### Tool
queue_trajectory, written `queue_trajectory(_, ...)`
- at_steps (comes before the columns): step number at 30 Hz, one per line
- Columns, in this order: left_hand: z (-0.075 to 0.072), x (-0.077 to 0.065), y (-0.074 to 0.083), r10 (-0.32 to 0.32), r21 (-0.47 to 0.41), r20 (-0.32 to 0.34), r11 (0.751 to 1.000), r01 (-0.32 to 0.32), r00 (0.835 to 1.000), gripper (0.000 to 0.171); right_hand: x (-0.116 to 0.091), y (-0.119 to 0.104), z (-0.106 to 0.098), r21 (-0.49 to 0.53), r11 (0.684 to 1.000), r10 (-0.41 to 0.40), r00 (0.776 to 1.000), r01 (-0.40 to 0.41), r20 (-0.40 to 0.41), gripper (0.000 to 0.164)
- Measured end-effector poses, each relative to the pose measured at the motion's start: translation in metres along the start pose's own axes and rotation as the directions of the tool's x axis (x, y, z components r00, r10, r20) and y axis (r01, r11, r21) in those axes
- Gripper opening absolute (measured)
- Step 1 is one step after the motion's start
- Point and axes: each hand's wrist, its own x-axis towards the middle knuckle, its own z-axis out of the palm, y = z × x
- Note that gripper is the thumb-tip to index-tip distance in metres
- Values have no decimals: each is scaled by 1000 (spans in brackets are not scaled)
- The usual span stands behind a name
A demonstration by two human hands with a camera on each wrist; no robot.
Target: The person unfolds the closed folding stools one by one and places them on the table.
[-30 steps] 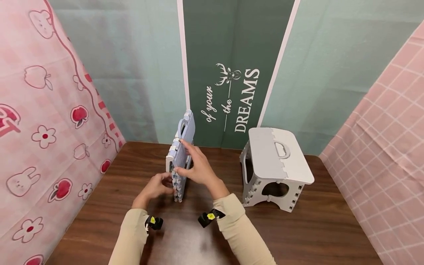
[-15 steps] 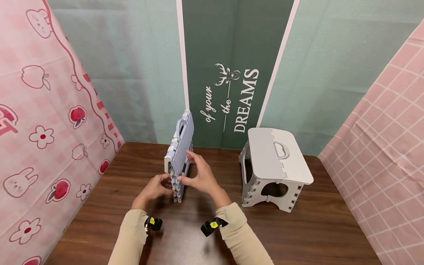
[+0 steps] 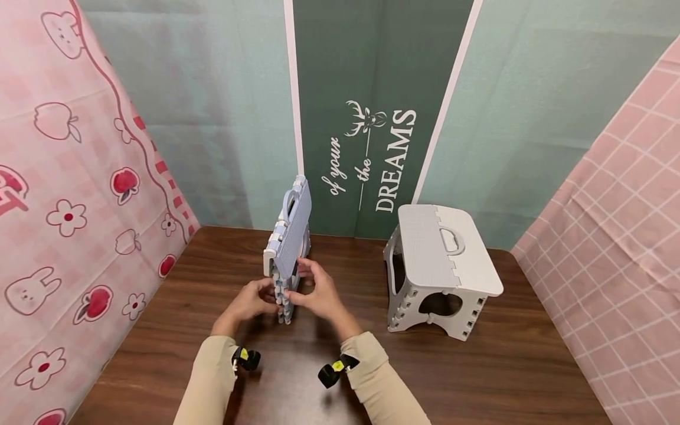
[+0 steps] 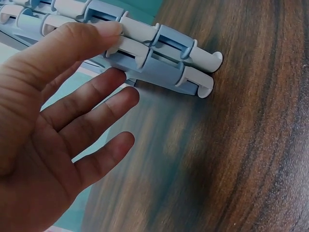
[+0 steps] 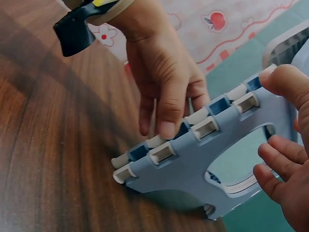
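Observation:
A blue and white folding stool (image 3: pixel 291 236) stands folded and on edge on the table, left of centre in the head view. My left hand (image 3: pixel 248 301) holds its near hinged edge low down; in the left wrist view the thumb (image 4: pixel 110 30) lies on the hinge segments, and the other fingers hang loosely beside them. On the stool's right side, my right hand (image 3: pixel 321 292) grips the same edge higher up. In the right wrist view its thumb (image 5: pixel 276 81) rests on the edge, with fingers by the leg panel's opening (image 5: pixel 241 162). Contact of those fingertips is unclear.
A grey and white folding stool (image 3: pixel 448 248) stands unfolded to the right on the brown wooden table (image 3: pixel 504 378). A green printed cloth (image 3: pixel 212 118) hangs at the back. Pink cloths border the left (image 3: pixel 90 195) and right sides.
My right hand has slid down the stool's right side, from the seat panel to the leg part. The seat panel's lower edge shows more clearly apart from the legs. My left hand stays put.

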Motion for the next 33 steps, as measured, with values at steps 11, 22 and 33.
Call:
queue_trajectory(11,-1,0,-2,4,-12,10,1000,-4,1000,46,3,5,14,-62,998,17,999,-19,-39,59)
queue_trajectory(22,0,-2,-4,113,-58,22,992,-111,993,43,6,16,19,-247,969,-7,1000,2,-18,32)
queue_trajectory(33,1,-4,-3,11,-5,-9,1000,-11,1000,44,6,14,16,-371,928,-29,1000,30,8,29)
